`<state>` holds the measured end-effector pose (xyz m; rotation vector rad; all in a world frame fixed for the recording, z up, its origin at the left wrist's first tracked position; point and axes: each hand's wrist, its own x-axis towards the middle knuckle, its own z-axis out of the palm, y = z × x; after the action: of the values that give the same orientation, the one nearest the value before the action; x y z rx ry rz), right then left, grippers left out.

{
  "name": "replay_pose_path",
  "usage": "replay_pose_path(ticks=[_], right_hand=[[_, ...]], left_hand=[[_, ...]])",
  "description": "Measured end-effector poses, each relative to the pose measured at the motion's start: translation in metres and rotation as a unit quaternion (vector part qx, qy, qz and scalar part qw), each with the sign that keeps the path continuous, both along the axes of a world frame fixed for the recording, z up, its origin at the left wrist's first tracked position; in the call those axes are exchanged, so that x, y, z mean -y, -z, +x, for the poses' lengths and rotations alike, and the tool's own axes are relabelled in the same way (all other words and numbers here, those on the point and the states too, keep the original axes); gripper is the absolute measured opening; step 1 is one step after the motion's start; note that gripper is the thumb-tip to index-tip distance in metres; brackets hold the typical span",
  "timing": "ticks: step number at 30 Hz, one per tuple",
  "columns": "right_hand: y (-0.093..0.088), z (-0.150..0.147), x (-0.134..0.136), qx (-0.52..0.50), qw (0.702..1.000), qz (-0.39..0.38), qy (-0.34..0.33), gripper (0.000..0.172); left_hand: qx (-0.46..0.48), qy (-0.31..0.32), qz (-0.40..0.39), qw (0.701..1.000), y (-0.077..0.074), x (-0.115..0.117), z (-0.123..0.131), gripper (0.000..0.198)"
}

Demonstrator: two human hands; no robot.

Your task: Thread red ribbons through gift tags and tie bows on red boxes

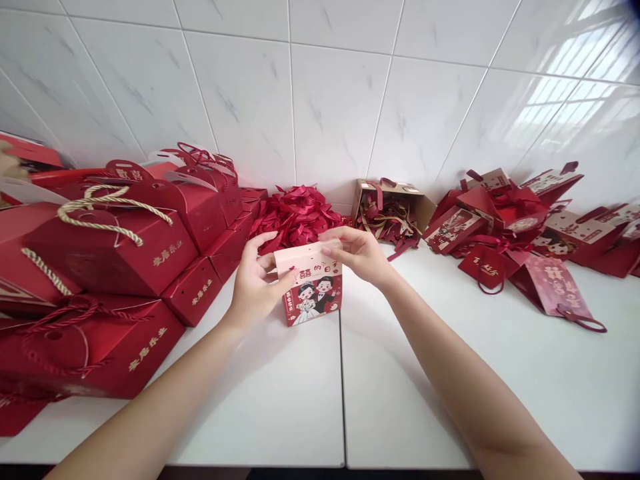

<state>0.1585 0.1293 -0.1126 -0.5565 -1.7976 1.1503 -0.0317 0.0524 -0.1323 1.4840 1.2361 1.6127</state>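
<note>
A small red and pink gift box (314, 293), printed with a cartoon wedding couple, stands upright on the white table in front of me. My left hand (256, 280) grips its left side, with the thumb on the printed front and the fingers behind. At the upper right edge, my right hand (357, 257) pinches the box's pink top between thumb and fingers. The top appears folded together; the box's back side is hidden. Just behind the box lies a heap of red ribbons (300, 210).
Stacked red boxes with rope handles (145, 250) fill the left side. An open brown box (423, 203) of ribbon strips stands against the tiled wall (340, 107). Several small gift boxes (553, 283) lie piled at the right. A seam (343, 400) divides the white table (270, 407).
</note>
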Motion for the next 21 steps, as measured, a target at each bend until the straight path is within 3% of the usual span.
replay_pose_path(ticks=[5, 11, 15, 18, 21], right_hand=[[0.002, 0.003, 0.000, 0.054, 0.998, -0.003, 0.011, 0.044], [0.015, 0.003, -0.016, 0.107, 0.993, 0.032, 0.044, 0.057], [0.051, 0.021, -0.047, 0.122, 0.964, 0.068, 0.226, 0.063], [0.079, 0.054, -0.072, 0.158, 0.913, 0.067, 0.370, 0.046], [0.095, 0.094, -0.095, 0.198, 0.848, 0.041, 0.490, 0.031]], left_hand=[[-0.012, 0.020, -0.031, 0.999, 0.000, -0.002, -0.004, 0.027], [-0.048, 0.010, -0.031, 0.998, 0.014, -0.002, 0.001, 0.031], [-0.057, 0.019, -0.040, 0.997, 0.026, -0.003, 0.006, 0.036], [-0.051, 0.031, -0.049, 0.997, 0.030, -0.005, 0.007, 0.043], [-0.046, 0.039, -0.054, 0.997, 0.031, -0.005, 0.006, 0.043]])
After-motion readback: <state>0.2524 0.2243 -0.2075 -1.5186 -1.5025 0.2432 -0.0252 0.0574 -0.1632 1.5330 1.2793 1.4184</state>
